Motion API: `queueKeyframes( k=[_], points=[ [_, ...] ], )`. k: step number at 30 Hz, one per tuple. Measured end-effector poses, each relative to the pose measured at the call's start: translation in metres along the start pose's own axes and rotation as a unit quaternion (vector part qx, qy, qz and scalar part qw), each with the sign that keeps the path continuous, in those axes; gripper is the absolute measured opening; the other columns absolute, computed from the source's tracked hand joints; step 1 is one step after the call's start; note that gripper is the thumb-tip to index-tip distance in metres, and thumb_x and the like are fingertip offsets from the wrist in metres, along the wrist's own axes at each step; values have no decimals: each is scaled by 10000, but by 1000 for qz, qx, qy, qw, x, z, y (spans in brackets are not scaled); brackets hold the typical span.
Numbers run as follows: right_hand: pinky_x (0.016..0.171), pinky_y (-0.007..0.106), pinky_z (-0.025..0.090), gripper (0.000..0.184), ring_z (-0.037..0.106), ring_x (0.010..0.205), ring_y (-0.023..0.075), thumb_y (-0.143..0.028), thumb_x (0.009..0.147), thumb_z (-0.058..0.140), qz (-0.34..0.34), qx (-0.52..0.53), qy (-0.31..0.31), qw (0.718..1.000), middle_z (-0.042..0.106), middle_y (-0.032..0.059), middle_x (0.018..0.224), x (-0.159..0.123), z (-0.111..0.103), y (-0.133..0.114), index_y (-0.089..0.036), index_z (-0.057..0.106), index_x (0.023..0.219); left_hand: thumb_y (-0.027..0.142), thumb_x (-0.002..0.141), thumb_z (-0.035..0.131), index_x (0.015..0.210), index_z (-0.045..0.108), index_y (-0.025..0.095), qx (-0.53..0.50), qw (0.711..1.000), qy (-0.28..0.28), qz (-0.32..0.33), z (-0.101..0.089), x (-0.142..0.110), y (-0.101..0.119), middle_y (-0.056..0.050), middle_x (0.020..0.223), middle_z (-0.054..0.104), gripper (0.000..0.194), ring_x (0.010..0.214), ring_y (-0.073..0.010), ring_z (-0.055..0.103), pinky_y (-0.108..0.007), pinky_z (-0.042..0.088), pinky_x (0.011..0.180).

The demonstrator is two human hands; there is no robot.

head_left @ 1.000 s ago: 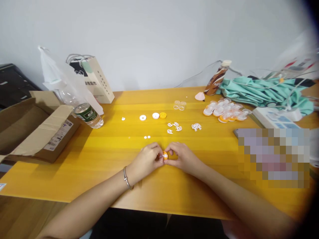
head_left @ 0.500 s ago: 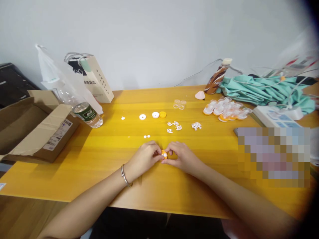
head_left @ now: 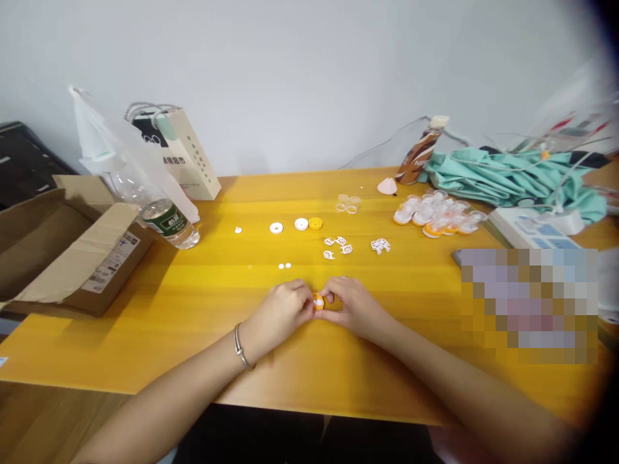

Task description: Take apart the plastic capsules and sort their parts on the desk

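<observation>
Between my two hands is a small round orange plastic part (head_left: 318,301) with white pieces inside it. My left hand (head_left: 285,306) pinches it from the left, its fingertips partly hiding the rim. From the right, my right hand (head_left: 353,306) grips the same part between thumb and fingers. Beyond them lie two small white discs (head_left: 285,265), several white lattice pieces (head_left: 338,247) and a further cluster of lattice pieces (head_left: 380,245). Farther back are a white ring (head_left: 276,227), a white round part (head_left: 301,224) and a yellow round part (head_left: 315,223).
Clear cups (head_left: 348,203) and a pile of clear-and-orange round pieces (head_left: 440,212) lie toward the back right. An open cardboard box (head_left: 116,258) and a water bottle (head_left: 170,223) stand left. Farther right are a brown bottle (head_left: 420,151), green umbrella (head_left: 507,177) and power strip (head_left: 527,225).
My left fingers have shifted slightly on the orange part, with the thumb now lower at its edge. My right hand stays nearly still, and the loose parts lie as before.
</observation>
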State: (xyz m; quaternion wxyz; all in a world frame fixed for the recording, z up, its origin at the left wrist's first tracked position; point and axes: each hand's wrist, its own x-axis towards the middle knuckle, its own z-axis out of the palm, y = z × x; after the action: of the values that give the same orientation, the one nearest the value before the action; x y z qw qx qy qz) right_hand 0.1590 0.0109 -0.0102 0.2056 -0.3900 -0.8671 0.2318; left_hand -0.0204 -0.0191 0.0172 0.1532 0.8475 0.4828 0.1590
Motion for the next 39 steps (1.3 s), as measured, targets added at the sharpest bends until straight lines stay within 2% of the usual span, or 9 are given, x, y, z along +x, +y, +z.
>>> queueKeyframes(
  k=[4, 7, 9, 12, 15, 18, 25, 32, 39],
  points=[
    [629, 262, 324, 265, 522, 703, 152, -386, 672, 704, 5, 2, 0, 1000, 576, -1, 723, 0, 1, 1, -191, 543, 751, 135, 813, 506, 766, 576, 134, 30, 999, 17, 23, 4, -3, 1, -41, 772, 582, 84, 678, -137, 557, -247, 467, 633],
    [633, 262, 323, 275, 524, 706, 149, -403, 676, 696, 1, 3, 6, 1000, 574, -5, 722, 0, 2, 3, -195, 535, 757, 127, 811, 519, 794, 578, 142, -1, 999, 44, 30, -4, -2, -5, -31, 792, 590, 63, 707, -128, 564, -236, 470, 667],
    [639, 263, 322, 281, 523, 707, 146, -407, 682, 690, -1, 4, 12, 1000, 571, -7, 723, -1, 3, 3, -193, 524, 754, 132, 823, 510, 829, 586, 150, 1, 996, 84, 24, -13, 0, -16, -30, 819, 595, 78, 747, -127, 569, -235, 467, 710],
    [639, 261, 320, 281, 519, 702, 143, -409, 691, 681, -2, 5, 16, 1000, 567, -6, 727, -1, 3, 4, -192, 511, 749, 166, 836, 504, 859, 607, 167, 61, 988, 144, -15, -27, 3, -42, -36, 853, 598, 106, 789, -139, 572, -249, 457, 743],
    [632, 259, 318, 268, 516, 699, 144, -396, 697, 679, -1, 3, 11, 1000, 564, -5, 728, -1, 3, 4, -194, 515, 761, 178, 832, 515, 839, 628, 179, 103, 984, 137, -52, -32, 7, -67, -29, 837, 606, 113, 749, -135, 581, -240, 453, 709],
    [627, 257, 320, 257, 514, 694, 143, -384, 698, 680, 1, 5, 10, 1000, 562, -4, 725, -1, 2, 4, -195, 523, 775, 180, 833, 513, 836, 638, 185, 115, 984, 119, -59, -29, 11, -79, -27, 833, 615, 125, 727, -130, 587, -230, 449, 683],
    [620, 254, 320, 250, 510, 680, 137, -372, 691, 687, 5, 10, 11, 1000, 558, -8, 716, -1, 2, 3, -195, 533, 775, 198, 851, 496, 872, 632, 201, 106, 987, 107, -48, -24, 11, -77, -24, 841, 619, 138, 758, -127, 591, -223, 447, 710],
    [630, 260, 323, 260, 519, 695, 143, -408, 705, 666, 0, 17, 14, 1000, 565, -6, 725, -1, 3, 5, -205, 533, 800, 193, 865, 463, 888, 632, 199, 153, 982, 106, -44, -20, 14, -75, -36, 848, 628, 171, 769, -146, 596, -224, 446, 654],
    [634, 260, 324, 260, 515, 698, 142, -404, 705, 667, 3, 17, 9, 1000, 561, -9, 722, 0, 2, 5, -203, 530, 797, 166, 858, 468, 923, 636, 202, 110, 987, 114, -32, -17, 13, -77, -37, 876, 635, 184, 804, -140, 603, -241, 469, 737]
  ],
)
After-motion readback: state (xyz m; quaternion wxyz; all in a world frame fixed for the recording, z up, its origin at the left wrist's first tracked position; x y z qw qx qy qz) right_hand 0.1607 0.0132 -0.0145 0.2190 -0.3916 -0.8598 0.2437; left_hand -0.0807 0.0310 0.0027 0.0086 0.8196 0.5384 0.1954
